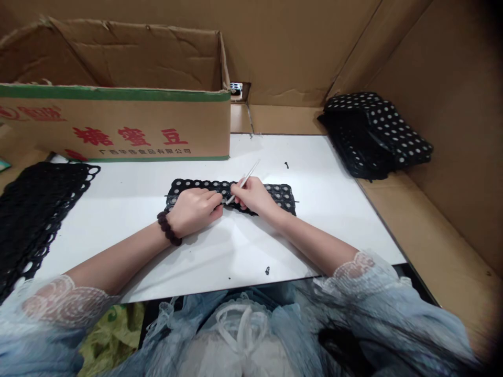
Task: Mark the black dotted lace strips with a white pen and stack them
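Near the middle of the white table (334, 209), slightly toward its far edge, a black perforated strip (281, 192) lies flat with its length running parallel to the near edge, and both hands meet over its centre. The left hand (194, 209) rests palm down on the left half of the strip, fingers curled and pressing it against the table, most likely so the piece does not slide or lift while it is worked on; the grip is clenched down on the strip rather than lifting it. A dark beaded bracelet (168, 229) sits at that wrist. The right hand (255, 196) pinches a thin metal tool (245, 180) much as one holds a pen, its tip lowered to the strip just beside the left fingertips and its free end slanting up toward the far right, an angle that suits picking at the holes or edges. Both forearms come in low from the near corners, wrists close to the surface, elbows wide apart. Small black scraps (267, 270) lie on the table near its near edge. A heap of similar black perforated pieces (35, 209) covers the left edge, another stack (373, 133) sits beyond the far right corner, and an open cardboard box (118, 125) stands along the far left.
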### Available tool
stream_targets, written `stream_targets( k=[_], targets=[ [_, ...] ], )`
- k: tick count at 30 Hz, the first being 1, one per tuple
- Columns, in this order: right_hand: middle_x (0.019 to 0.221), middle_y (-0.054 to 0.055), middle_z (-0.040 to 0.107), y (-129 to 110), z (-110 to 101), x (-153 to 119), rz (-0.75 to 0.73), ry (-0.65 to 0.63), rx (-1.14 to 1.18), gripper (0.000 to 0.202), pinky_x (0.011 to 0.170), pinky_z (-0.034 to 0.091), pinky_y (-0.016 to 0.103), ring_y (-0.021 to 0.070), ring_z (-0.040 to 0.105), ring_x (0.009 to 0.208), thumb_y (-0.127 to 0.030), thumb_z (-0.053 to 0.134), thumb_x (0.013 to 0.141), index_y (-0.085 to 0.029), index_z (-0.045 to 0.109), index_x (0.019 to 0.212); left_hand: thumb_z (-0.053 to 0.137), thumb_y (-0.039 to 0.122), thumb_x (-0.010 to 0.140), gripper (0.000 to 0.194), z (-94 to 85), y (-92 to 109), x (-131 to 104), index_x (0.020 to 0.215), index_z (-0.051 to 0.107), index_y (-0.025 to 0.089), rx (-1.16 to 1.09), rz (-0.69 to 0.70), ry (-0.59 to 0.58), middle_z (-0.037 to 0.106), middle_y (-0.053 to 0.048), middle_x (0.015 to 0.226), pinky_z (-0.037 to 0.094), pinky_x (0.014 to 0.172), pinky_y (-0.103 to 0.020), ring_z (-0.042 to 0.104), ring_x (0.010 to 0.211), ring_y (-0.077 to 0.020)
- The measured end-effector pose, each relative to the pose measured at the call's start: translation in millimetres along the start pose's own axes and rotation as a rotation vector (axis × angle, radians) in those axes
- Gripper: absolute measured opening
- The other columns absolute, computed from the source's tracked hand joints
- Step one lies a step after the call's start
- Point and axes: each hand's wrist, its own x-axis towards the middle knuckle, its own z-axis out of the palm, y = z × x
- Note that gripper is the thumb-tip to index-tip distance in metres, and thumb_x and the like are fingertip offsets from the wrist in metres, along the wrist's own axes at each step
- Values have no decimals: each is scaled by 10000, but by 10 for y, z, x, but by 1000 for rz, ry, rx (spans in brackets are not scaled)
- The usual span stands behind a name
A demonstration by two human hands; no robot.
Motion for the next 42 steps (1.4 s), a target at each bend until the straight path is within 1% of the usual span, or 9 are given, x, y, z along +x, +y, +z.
stream_targets(
  k=[18, 23, 27, 30, 32, 34, 36, 38, 42],
  targets=[
    [497, -8, 515, -28, 21, -99, -174, 49, -294, 181, 490, 349, 207, 93, 460, 475, -269, 448, 714, -168, 451, 563, 438, 198, 732, 193, 27, 75, 13, 549, 492, 167, -34, -130, 4, 526, -6, 491, 312, 462, -264, 498, 475, -134],
    [497, -16, 505, 13, 11, -127, -146, 80, -153, 217, 463, 363, 196, 81, 454, 448, -320, 438, 752, -168, 453, 598, 433, 216, 774, 188, -35, -26, -9, 609, 505, 164, -56, -48, -89, 557, -11, 560, 339, 489, -254, 528, 533, -139],
    [521, -31, 490, 49, -1, -131, -68, 109, 95, 208, 398, 377, 189, 70, 440, 392, -369, 439, 768, -175, 447, 691, 452, 408, 803, 281, -94, -85, -29, 758, 552, 150, -170, 33, -77, 602, -33, 656, 399, 558, -254, 561, 603, -151],
    [526, -31, 491, 48, 13, -143, -99, 136, 113, 234, 390, 376, 186, 68, 438, 386, -395, 439, 774, -178, 436, 686, 444, 387, 821, 351, -153, 31, 18, 1045, 516, 126, -219, -130, 83, 625, -49, 733, 424, 617, -261, 576, 657, -152],
    [516, -35, 484, 39, 24, -156, -133, 150, 75, 245, 409, 372, 181, 63, 434, 398, -394, 445, 774, -177, 430, 661, 400, 319, 849, 381, -200, 191, 74, 1168, 440, 114, -225, -169, 68, 606, -26, 655, 414, 569, -256, 555, 587, -138],
    [516, -36, 484, 29, 27, -169, -143, 161, 58, 245, 426, 367, 177, 61, 430, 412, -389, 443, 777, -176, 430, 656, 375, 298, 859, 364, -248, 366, 124, 1168, 441, 118, -279, -43, 21, 559, 13, 545, 381, 491, -246, 505, 486, -120],
    [524, -32, 495, 21, 17, -177, -141, 166, 47, 246, 434, 362, 180, 63, 431, 420, -394, 432, 783, -177, 436, 670, 390, 282, 855, 297, -288, 502, 153, 1104, 487, 155, -357, 192, 43, 541, 33, 513, 370, 477, -240, 486, 467, -110],
    [537, -26, 505, 17, -2, -179, -160, 176, 21, 247, 455, 365, 186, 68, 439, 438, -399, 425, 787, -178, 440, 677, 412, 255, 845, 245, -308, 566, 163, 1050, 515, 169, -403, 285, 90, 550, 34, 523, 377, 495, -239, 494, 489, -107],
    [543, -25, 489, 10, -52, -170, -229, 223, -17, 255, 506, 370, 194, 79, 444, 486, -399, 411, 795, -180, 438, 667, 410, 234, 839, 227, -283, 471, 192, 1006, 543, 156, -374, 41, 115, 580, 15, 572, 392, 527, -242, 510, 516, -105]
  ],
)
